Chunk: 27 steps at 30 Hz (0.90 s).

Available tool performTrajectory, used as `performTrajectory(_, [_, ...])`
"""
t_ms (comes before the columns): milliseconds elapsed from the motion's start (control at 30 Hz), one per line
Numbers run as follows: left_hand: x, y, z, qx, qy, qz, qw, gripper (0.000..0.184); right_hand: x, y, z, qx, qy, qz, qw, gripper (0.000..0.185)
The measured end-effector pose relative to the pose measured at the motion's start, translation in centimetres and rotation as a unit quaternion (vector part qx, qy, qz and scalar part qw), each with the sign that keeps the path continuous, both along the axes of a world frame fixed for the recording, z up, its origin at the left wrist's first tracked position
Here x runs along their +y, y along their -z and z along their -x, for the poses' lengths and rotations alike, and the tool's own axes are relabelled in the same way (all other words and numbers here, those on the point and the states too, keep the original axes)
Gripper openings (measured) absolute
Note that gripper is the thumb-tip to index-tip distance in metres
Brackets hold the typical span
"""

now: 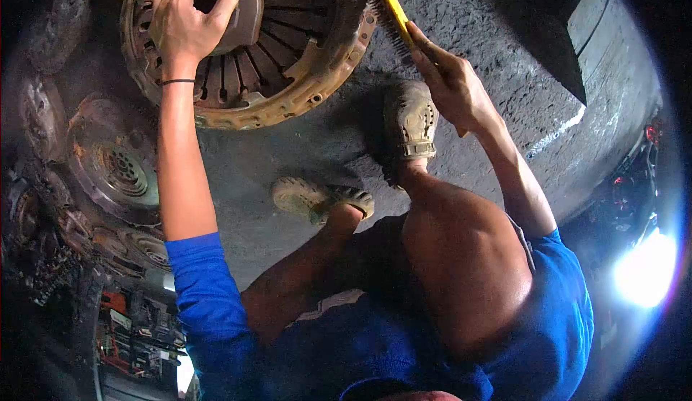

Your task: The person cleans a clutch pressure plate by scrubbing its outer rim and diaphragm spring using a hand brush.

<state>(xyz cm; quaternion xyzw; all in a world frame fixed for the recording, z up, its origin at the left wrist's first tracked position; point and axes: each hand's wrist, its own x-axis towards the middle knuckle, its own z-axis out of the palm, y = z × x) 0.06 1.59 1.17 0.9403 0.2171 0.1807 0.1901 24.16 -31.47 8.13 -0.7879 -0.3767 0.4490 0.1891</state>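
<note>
On the dark, rough floor (504,105), seen from the head camera of a person in blue sleeves, a large round metal part (252,116) lies at the top, cut off by the upper edge. It has a rusty brown rim and thin slotted spokes around a thick centre piece (252,12).

The bare left hand (186,30) is over the centre piece, thumb and fingers curved with a gap between them; whether they grip it or only rest there, I cannot tell. The bare right hand (461,87) is closed around the yellow handle of a wire brush (393,6), whose far end is at the rim's right side, bristles facing the metal.

The brush could skid off the curved, uneven rim, since only its tip end overlaps it, and a slip inward could carry the wires toward the uncovered left hand. If the left hand bears only lightly, a hard push might rock or turn the round part. The open slots could nip a fingertip in such a shift. Loosened rust could fly up, as the person leans close, or fall on the nearer clog (412,120), which has open holes.
</note>
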Motion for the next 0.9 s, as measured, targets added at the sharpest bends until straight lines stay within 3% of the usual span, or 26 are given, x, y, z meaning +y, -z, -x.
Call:
performTrajectory(100, [0.1,0.3,-0.1,-0.027,0.007,-0.012,1.000,0.032,0.3,0.6,-0.4,0.016,0.021,-0.010,1.000,0.049])
performTrajectory(200, [0.2,0.4,0.4,0.019,-0.005,-0.012,1.000,0.032,1.3,-0.7,-0.3,0.012,0.012,0.054,0.998,0.050])
performTrajectory(300, [-0.3,0.3,0.1,-0.031,-0.005,-0.001,1.000,0.032,-0.1,0.8,-0.6,0.011,0.008,0.022,1.000,0.050])
performTrajectory(600, [-0.4,-0.2,-0.2,-0.025,0.001,-0.013,1.000,0.032,0.3,-0.3,-0.8,0.050,0.025,0.046,0.997,0.051])
performTrajectory(700, [-0.2,0.0,-0.1,-0.002,-0.006,-0.004,1.000,0.032,1.3,0.7,-1.2,0.024,-0.002,0.001,1.000,0.050])
performTrajectory(733, [-0.1,-0.1,0.0,0.009,-0.004,-0.004,1.000,0.033,1.5,-0.6,-1.2,0.032,-0.004,0.078,0.996,0.050])
performTrajectory(867, [0.0,0.2,-0.1,-0.022,0.005,-0.013,1.000,0.032,-0.3,1.1,-1.0,0.003,-0.013,-0.048,0.999,0.050])
performTrajectory(900, [0.0,0.5,0.1,-0.015,0.000,-0.012,1.000,0.033,0.1,1.0,-1.2,0.012,-0.007,-0.032,0.999,0.050])
